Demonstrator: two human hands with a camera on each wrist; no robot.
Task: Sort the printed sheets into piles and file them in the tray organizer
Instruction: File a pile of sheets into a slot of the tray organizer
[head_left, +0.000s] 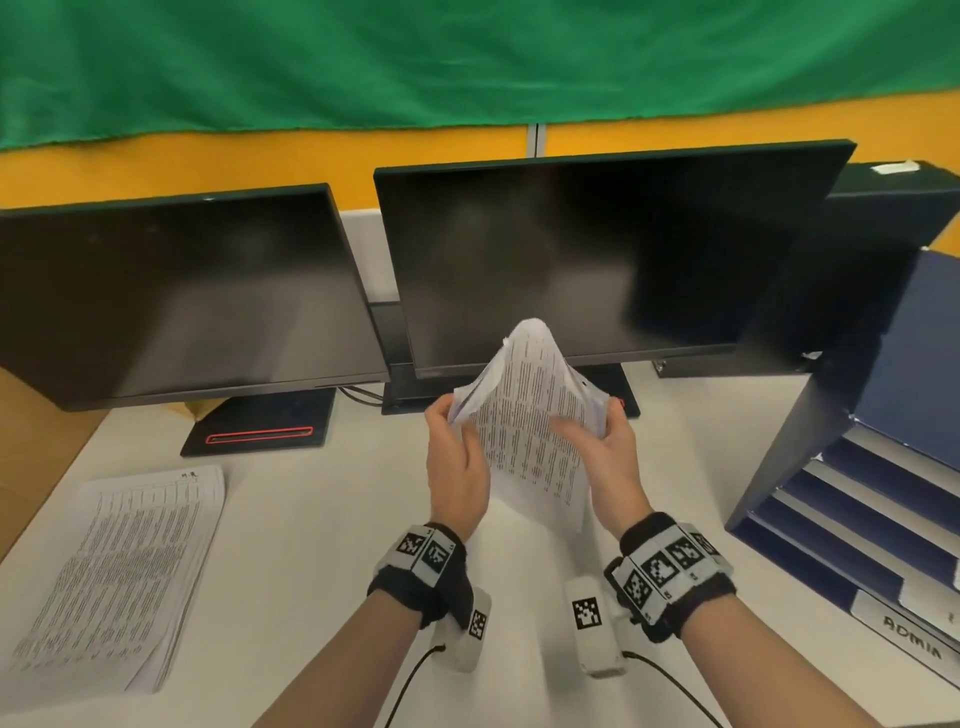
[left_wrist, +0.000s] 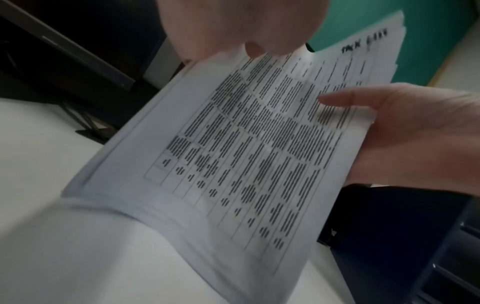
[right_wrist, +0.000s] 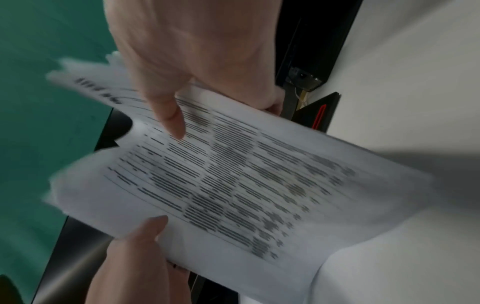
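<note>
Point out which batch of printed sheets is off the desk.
The batch in front of the right monitor, bent upward and gripped by the left hand and right hand. The other pile lies flat at the desk's left.

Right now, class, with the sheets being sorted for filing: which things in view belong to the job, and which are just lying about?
Belong to the job:
- bundle of printed sheets, held by left hand and right hand
- pile of sheets lying on the desk
- tray organizer, one tray labelled ADMIN

Just lying about:
- left monitor
- right monitor
- green cloth
</note>
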